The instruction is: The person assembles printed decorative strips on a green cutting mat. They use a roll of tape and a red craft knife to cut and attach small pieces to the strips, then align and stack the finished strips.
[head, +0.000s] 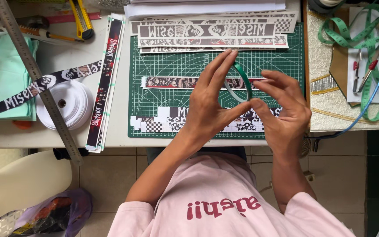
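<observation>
Holding a thin green ring (241, 82), probably a small roll of narrow tape, both hands are meeting above the green mat (286, 66). The ring is standing on its edge, its opening is facing left and right, and its long axis is running from the top near the fingertips down toward the thumbs. The left hand (207, 101) is closing on it with the thumb below and the fingers stretched up along its left side. The right hand (281, 109) is pinching its lower part between thumb and forefinger, while the other fingers are curling loosely.

Under the hands, two printed strips are lying across the mat: one narrow strip (167, 82) in red and dark colours, and one wider black and white strip (154, 123) with a checker pattern at its left end. At the far edge of the mat a stack (207, 33) of longer black and white strips is lying, and I cannot count them exactly.

To the left of the mat, a long dark strip (105, 74) with red print is lying lengthwise away from the person. Beside it one white ribbon roll (62, 104) is sitting under one steel ruler (36, 72), which is lying diagonally. One yellow cutter (82, 18) is resting at the far left. To the right, one green measuring tape (365, 48) is looping over papers.
</observation>
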